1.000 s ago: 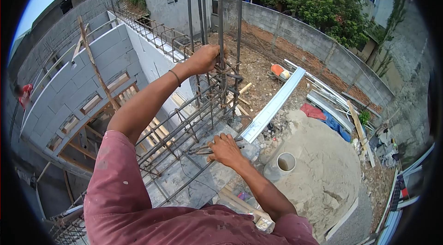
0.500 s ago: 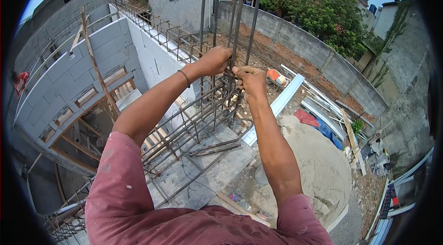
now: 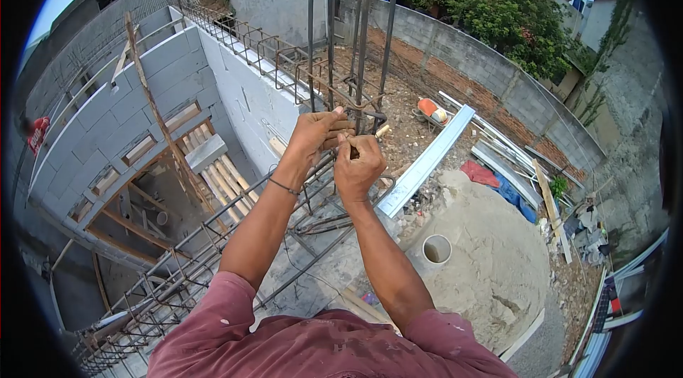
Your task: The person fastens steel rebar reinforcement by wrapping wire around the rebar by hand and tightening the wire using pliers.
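Note:
Both hands are close together at the base of several upright rebars (image 3: 311,43), where these meet a horizontal rebar cage. My left hand (image 3: 317,137) is closed, fingers pointing right beside the bars, with a thin dark band on the wrist. Just below and right of it, my right hand (image 3: 358,170) is curled in a pinch, its fingertips near the left fingers. Whatever the two hands grip is hidden or too small to make out. A bent rebar stirrup (image 3: 366,104) rings the uprights just above the hands.
Grey block walls (image 3: 160,72) enclose a room at the left, with a leaning wooden pole (image 3: 147,97). Below right are a sand pile (image 3: 491,264), a round pipe (image 3: 436,249), a long metal sheet (image 3: 429,159) and a wheelbarrow (image 3: 431,112). A person in red (image 3: 37,134) is far left.
Both hands have moved down from the upright bars, the right one also leftward, below the left. The stirrup around the bars is now uncovered, and the view has shifted slightly.

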A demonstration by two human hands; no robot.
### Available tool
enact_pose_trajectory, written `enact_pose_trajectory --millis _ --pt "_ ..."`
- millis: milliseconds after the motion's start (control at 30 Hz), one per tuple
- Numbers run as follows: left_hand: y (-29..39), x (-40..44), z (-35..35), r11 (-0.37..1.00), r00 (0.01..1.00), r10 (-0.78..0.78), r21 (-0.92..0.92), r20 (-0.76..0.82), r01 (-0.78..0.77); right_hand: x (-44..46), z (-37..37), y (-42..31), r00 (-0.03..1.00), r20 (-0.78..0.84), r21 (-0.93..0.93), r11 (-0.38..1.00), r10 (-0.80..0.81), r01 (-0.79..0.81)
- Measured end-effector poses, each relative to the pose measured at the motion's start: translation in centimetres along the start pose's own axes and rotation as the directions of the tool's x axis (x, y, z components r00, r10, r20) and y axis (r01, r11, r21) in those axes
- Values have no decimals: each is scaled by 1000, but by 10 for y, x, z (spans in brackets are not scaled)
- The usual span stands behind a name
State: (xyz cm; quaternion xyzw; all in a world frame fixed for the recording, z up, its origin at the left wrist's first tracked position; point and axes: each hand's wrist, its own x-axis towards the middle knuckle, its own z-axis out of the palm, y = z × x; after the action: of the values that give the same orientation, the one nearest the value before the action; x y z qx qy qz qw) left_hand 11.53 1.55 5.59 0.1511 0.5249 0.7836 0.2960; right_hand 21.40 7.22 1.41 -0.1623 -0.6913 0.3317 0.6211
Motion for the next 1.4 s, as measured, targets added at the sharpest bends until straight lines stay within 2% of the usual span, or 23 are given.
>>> enact_pose_trajectory --millis 67,133,200,267,333,367,433,600,700,800,867,933,967,1000,1033,1067,1100,1133,1167,1200,1267,1333,1400 --pt "-4 1 5 982 993 -77 178 90 60 8 -11 7 998 -24 36 998 -54 55" --pt "-19 3 5 991 993 -53 129 102 40 12 -23 10 991 79 67 993 -105 100" --pt "-22 9 1 985 983 -157 -55 98 163 25 -21 16 987 138 100 992 -87 74" --pt "-25 21 -2 977 976 -191 -78 103 200 35 -15 24 948 312 156 981 59 -112" --pt "-29 26 6 988 993 -38 -152 -110 21 33 -1 30 942 311 193 962 127 -194" --pt "-30 31 9 985 990 -38 -174 -138 13 31 5 29 960 268 129 985 76 -114" --pt "-28 31 8 991 994 22 -131 -111 -36 30 4 26 967 253 40 999 -25 16" --pt "-26 27 4 992 995 99 86 -31 -96 23 -19 35 927 374 179 983 -22 -49" --pt "-32 40 23 955 952 279 143 -125 -261 7 -34 26 852 475 291 874 221 -389" --pt "-37 55 31 922 903 363 231 -230 -312 -5 -48 16 764 554 222 825 332 -520" --pt "-32 51 35 953 840 217 -78 -497 -292 -15 -64 15 755 554 213 817 351 -536" --pt "-26 25 14 923 865 149 -248 -479 -296 -30 -90 32 801 539 174 896 261 -409" --pt "-25 1 7 945 886 209 -146 -415 -291 -37 -107 38 760 572 76 903 307 -422" --pt "-23 -29 1 960 904 246 -43 -351 -278 -48 -120 50 810 548 40 960 210 -276" --pt "-21 -58 -9 972 900 199 -36 -388 -230 -53 -134 53 769 606 -30 972 204 -235" --pt "-17 -84 -18 971 981 176 177 -84 -159 -60 -141 54 723 662 -88 978 198 -187" --pt "-15 -102 -28 913 970 72 377 233 -159 -69 -143 58 699 678 -99 970 228 -220" --pt "-17 -115 -37 914 974 55 382 219 -137 -73 -141 62 664 739 -92 993 115 -70" --pt "-18 -128 -44 813 947 -25 558 320 -167 -73 -137 65 613 790 -67 994 -3 91" --pt "-18 -140 -51 678 908 -122 702 401 -219 -74 -130 69 610 792 -66 994 0 86" --pt "-14 -158 -66 551 916 -96 787 389 -277 -82 -111 76 468 883 -137 936 -33 325" --pt "1 -182 -82 272 943 12 906 334 -324 -86 -104 84 411 911 -162 925 7 343" --pt "12 -204 -104 152 961 -77 956 264 -251 -86 -99 89 206 959 -261 894 196 365"
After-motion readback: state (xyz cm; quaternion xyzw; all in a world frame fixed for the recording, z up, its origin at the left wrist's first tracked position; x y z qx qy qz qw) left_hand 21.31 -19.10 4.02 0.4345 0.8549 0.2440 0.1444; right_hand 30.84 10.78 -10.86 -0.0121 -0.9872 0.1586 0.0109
